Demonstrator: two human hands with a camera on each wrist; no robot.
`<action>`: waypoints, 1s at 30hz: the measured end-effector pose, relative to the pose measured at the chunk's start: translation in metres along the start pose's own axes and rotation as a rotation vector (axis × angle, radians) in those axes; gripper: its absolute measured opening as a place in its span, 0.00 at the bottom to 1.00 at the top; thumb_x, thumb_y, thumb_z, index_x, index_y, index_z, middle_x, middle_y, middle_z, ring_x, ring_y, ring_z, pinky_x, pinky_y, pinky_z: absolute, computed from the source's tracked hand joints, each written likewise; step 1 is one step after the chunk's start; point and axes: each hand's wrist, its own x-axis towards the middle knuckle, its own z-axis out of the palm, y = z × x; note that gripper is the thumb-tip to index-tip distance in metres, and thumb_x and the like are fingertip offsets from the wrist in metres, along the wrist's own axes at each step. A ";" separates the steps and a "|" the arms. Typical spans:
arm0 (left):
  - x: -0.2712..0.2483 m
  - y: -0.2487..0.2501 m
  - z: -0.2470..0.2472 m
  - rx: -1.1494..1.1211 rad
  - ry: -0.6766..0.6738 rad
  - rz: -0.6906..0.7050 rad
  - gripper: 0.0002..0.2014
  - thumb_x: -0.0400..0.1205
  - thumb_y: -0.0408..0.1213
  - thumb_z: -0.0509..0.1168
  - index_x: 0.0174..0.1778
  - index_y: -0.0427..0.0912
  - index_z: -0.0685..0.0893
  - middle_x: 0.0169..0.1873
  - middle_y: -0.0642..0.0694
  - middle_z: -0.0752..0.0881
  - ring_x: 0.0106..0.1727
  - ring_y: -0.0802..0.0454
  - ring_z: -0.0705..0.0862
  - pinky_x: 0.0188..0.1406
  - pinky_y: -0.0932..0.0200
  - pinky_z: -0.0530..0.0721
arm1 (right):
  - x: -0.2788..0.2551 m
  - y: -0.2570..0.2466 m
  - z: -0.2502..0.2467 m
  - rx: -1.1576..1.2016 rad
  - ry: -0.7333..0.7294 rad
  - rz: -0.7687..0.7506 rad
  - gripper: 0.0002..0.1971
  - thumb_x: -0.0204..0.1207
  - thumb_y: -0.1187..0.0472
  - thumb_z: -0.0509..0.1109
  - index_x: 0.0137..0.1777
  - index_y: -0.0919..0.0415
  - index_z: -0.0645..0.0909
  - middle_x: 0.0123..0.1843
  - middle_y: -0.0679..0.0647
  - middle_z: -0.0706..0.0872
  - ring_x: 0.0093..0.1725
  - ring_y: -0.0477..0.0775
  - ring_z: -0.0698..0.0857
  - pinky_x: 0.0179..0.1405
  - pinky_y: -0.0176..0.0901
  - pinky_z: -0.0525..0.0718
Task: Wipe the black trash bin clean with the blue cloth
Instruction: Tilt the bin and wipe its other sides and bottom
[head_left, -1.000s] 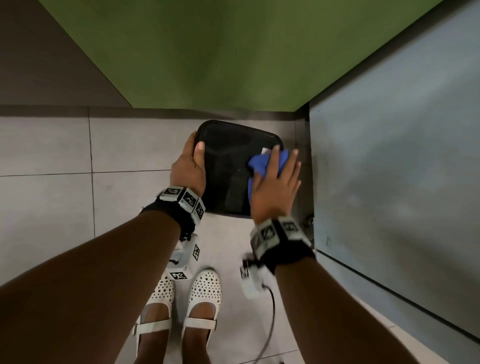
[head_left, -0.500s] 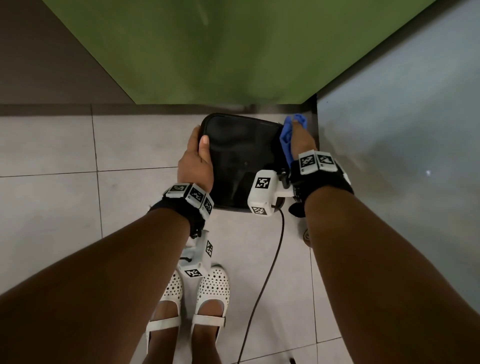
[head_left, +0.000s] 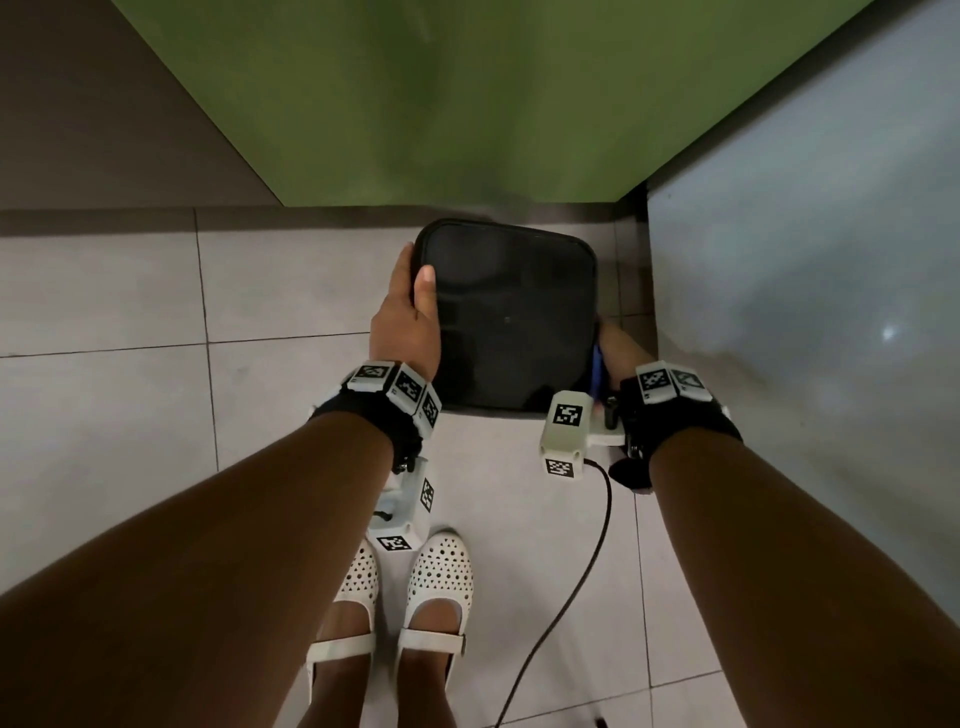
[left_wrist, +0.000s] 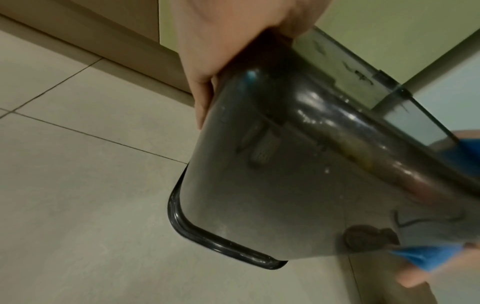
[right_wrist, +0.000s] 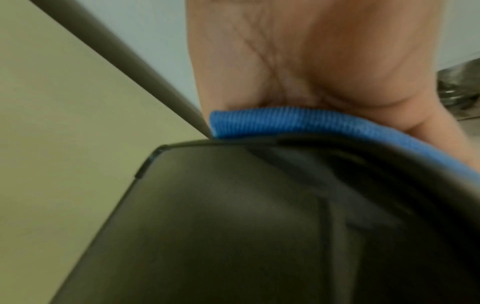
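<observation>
A green wall (head_left: 467, 93) rises behind the tiled floor (head_left: 130, 364), where the black trash bin (head_left: 509, 317) stands in the corner. The left hand (head_left: 405, 322) grips its left rim, thumb on the lid, fingers curled over the edge. The right hand (head_left: 621, 348) presses the blue cloth (right_wrist: 272, 121) against the bin's right side; its fingers are hidden, so I cannot tell how they lie.

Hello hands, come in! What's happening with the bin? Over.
Left hand grips black trash bin at its left edge. Right hand presses blue cloth against bin's right side. Gap to wall looks tight.
</observation>
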 end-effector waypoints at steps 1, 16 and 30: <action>0.000 0.003 -0.003 -0.035 -0.034 -0.032 0.22 0.85 0.51 0.47 0.77 0.55 0.62 0.70 0.44 0.77 0.69 0.44 0.75 0.67 0.60 0.69 | -0.005 -0.005 0.000 0.058 -0.040 0.020 0.33 0.78 0.35 0.54 0.72 0.59 0.73 0.70 0.60 0.78 0.70 0.60 0.77 0.71 0.53 0.75; 0.020 0.028 -0.055 -0.517 -0.478 -0.592 0.24 0.71 0.64 0.53 0.44 0.50 0.83 0.48 0.45 0.87 0.54 0.41 0.80 0.51 0.47 0.76 | -0.013 -0.007 -0.007 0.283 -0.276 0.006 0.43 0.66 0.32 0.67 0.76 0.59 0.67 0.77 0.63 0.70 0.75 0.63 0.70 0.76 0.57 0.68; -0.021 0.011 -0.063 -0.107 -0.494 -0.507 0.42 0.65 0.63 0.69 0.71 0.54 0.61 0.73 0.46 0.71 0.74 0.37 0.69 0.71 0.22 0.58 | -0.031 0.068 -0.028 0.452 -0.416 -0.077 0.13 0.79 0.75 0.54 0.54 0.61 0.76 0.38 0.50 0.91 0.36 0.45 0.90 0.34 0.32 0.86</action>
